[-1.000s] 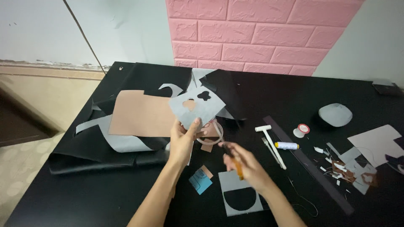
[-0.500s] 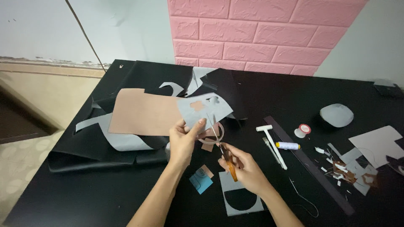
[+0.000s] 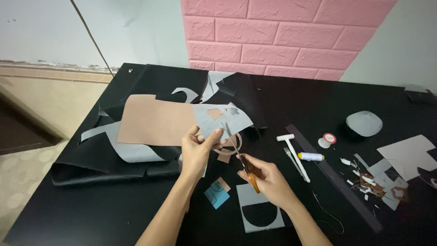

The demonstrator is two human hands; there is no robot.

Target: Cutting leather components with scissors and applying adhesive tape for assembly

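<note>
— In the middle of the black table [image 3: 136, 214], what are the hands doing?

— The left hand [image 3: 196, 152] pinches a thin grey sheet with shapes cut out [image 3: 221, 119]. The right hand [image 3: 268, 180] grips orange-handled scissors [image 3: 243, 164], blades at the sheet's lower edge.

— Is much done?

— I think partly. Holes show already, and small scraps [image 3: 364, 175] lie to the right. More sheet is uncut.

— Any room?

— Bare table near the front edge. A white hammer [image 3: 293, 155] lies close on the right.

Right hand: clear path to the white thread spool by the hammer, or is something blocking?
Probably yes. The white thread spool lies in the open on the black table, just to the outer side of the right hand; only the small white hammer lies between. That hand holds orange-handled scissors, so it isn't free.
</note>
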